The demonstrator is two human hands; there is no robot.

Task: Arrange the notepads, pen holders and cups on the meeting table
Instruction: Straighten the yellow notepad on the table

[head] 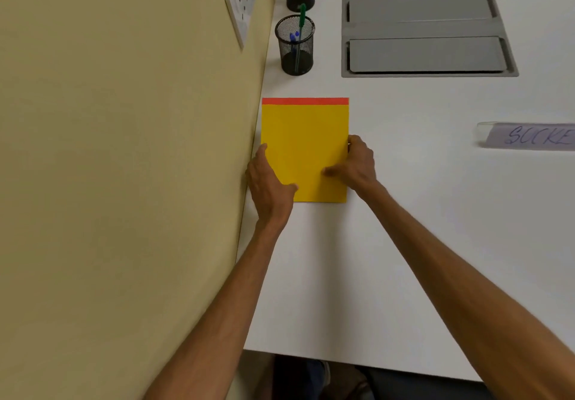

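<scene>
Yellow notepad [305,150] lay flat at table's [404,244] 9 o'clock edge | left hand [269,181], right hand [357,164] pinched its side edges, thumbs on top | likely light, bendy, smooth-sliding; side edges seemed the best hold.

Notepad [305,150] flat on surface [404,213] beside wall [124,150], two pen holders [295,45] behind it, recessed panel [426,32] right of holders
</scene>
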